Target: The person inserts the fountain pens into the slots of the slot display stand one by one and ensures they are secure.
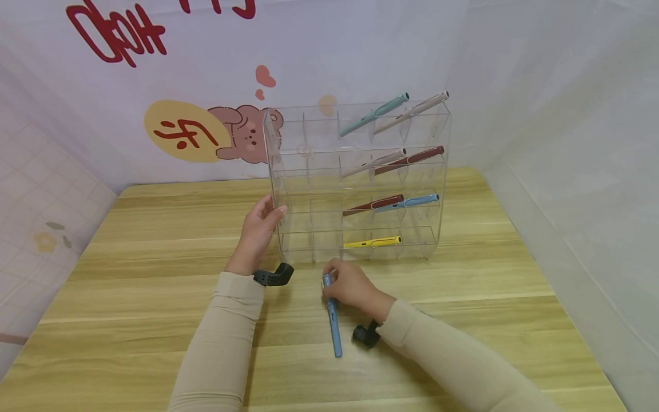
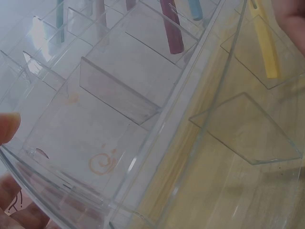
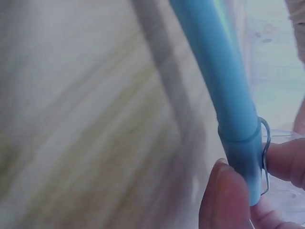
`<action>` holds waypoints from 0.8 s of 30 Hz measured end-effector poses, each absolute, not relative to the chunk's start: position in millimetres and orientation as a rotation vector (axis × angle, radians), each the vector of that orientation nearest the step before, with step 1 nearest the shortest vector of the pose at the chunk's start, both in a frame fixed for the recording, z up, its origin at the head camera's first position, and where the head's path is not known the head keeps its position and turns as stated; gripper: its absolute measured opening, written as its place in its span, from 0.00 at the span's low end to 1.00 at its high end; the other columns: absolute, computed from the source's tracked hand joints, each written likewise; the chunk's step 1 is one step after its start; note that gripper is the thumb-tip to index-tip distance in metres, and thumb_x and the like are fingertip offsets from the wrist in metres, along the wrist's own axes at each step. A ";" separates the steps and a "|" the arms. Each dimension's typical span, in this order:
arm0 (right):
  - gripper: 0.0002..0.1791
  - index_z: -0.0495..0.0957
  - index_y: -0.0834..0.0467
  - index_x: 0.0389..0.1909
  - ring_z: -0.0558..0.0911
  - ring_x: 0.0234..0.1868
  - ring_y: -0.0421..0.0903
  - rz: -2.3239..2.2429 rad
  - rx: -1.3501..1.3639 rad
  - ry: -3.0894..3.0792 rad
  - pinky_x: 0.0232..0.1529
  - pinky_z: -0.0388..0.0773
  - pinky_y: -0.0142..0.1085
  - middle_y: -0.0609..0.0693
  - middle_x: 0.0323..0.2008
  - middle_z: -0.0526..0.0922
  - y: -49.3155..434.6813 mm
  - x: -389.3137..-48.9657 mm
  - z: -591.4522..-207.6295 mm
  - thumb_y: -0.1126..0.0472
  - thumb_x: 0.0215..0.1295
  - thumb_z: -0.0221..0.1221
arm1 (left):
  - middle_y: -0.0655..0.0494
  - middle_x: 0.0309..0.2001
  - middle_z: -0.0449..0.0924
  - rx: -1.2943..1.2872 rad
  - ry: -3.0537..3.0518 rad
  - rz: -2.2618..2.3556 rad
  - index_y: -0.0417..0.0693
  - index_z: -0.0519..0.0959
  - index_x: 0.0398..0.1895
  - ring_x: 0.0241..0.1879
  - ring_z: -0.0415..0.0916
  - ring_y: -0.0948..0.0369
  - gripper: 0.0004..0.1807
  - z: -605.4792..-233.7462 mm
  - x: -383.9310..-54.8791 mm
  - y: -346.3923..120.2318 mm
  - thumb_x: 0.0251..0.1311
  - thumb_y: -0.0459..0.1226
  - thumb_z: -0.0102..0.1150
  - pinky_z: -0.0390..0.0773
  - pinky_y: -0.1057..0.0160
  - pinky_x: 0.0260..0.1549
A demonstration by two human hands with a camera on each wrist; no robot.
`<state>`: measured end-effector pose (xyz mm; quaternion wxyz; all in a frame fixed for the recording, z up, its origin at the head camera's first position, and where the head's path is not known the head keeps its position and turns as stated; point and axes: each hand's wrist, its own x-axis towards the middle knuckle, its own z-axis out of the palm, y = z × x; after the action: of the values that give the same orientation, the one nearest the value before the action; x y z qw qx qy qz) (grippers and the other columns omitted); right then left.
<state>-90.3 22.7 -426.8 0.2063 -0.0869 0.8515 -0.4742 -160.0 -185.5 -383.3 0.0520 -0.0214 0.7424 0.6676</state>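
Note:
My right hand (image 1: 352, 284) pinches a blue pen (image 1: 334, 332) by its capped end, in front of the clear acrylic pen rack (image 1: 324, 243). In the right wrist view the thumb and fingers (image 3: 224, 200) close on the cap of the blue pen (image 3: 219, 71), beside its wire clip. The pen's other end points toward the front of the table. My left hand (image 1: 257, 232) grips the rack's left side panel. The left wrist view has the thumb (image 2: 8, 128) on one face of that panel and fingers behind it.
Pens lie slanted in the rack's right half: teal (image 1: 373, 116) and pale pink (image 1: 412, 113) on top, pale pink and dark red (image 1: 409, 161) below, then dark red and blue (image 1: 414, 201), and yellow (image 1: 373, 242) at the bottom. A printed curtain (image 1: 360, 51) hangs behind the wooden table (image 1: 154, 257).

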 end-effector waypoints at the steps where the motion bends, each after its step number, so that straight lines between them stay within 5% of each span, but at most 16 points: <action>1: 0.18 0.75 0.63 0.45 0.72 0.23 0.42 -1.325 -0.235 2.375 0.23 0.71 0.33 0.51 0.28 0.76 23.1 -89.9 -425.3 0.70 0.52 0.65 | 0.50 0.70 0.61 -0.065 2.258 2.032 0.51 0.59 0.73 0.67 0.60 0.55 0.31 -383.5 -160.2 -185.5 0.70 0.45 0.52 0.58 0.47 0.66; 15: 0.20 0.74 0.65 0.51 0.75 0.24 0.45 -1.568 -0.146 2.261 0.25 0.79 0.39 0.55 0.36 0.74 40.7 -84.1 -396.8 0.70 0.56 0.62 | 0.48 0.71 0.59 -0.067 2.246 2.047 0.50 0.58 0.73 0.68 0.59 0.54 0.31 -382.9 -159.8 -184.6 0.70 0.43 0.52 0.58 0.48 0.66; 24: 0.21 0.72 0.63 0.55 0.78 0.36 0.47 -1.669 -0.072 2.257 0.32 0.80 0.39 0.58 0.44 0.73 63.2 -81.3 -378.0 0.68 0.60 0.61 | 0.52 0.71 0.60 -0.078 2.268 2.014 0.51 0.58 0.73 0.69 0.58 0.55 0.32 -382.6 -159.5 -185.1 0.69 0.45 0.52 0.58 0.48 0.66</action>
<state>-81.3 63.2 -378.0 0.1659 -0.0253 0.7926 -0.5861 -159.5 -185.1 -382.6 0.0537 -0.0256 0.7465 0.6627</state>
